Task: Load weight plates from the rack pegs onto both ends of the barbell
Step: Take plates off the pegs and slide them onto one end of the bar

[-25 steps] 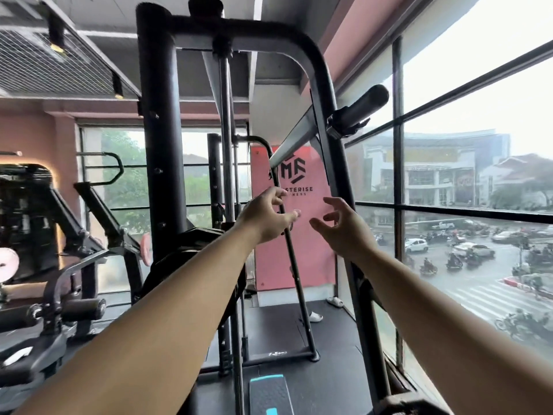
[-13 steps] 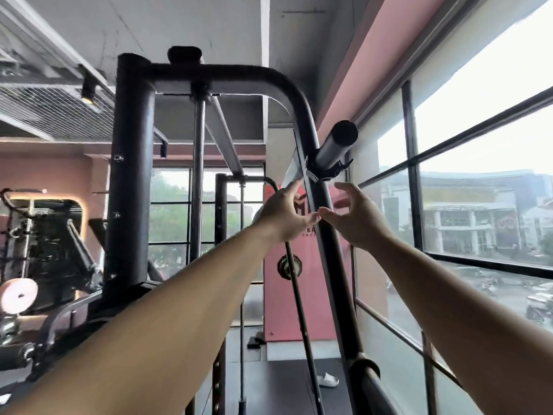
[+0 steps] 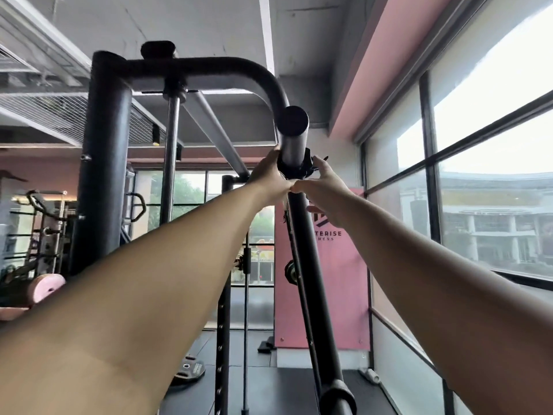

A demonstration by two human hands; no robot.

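The barbell's bare steel sleeve (image 3: pixel 291 136) points at me, high on the black rack frame (image 3: pixel 107 163). A black clamp collar (image 3: pixel 302 168) sits on the sleeve just behind its end. My left hand (image 3: pixel 269 182) wraps the collar's left side. On the collar's right side, the fingers of my right hand (image 3: pixel 324 191) rest on its lever. My thumbs meet under the sleeve. A small black plate (image 3: pixel 289 271) hangs on a peg by the slanted upright. Another black plate (image 3: pixel 191 369) lies on the floor.
A slanted black upright (image 3: pixel 311 283) runs down from the sleeve to the floor. Large windows (image 3: pixel 478 181) close off the right side. A pink plate (image 3: pixel 45 287) and other machines stand at the left. A pink banner (image 3: pixel 341 280) hangs behind.
Both hands rose from open air to the sleeve and closed around the collar. The view tilted upward and moved closer to the bar end.
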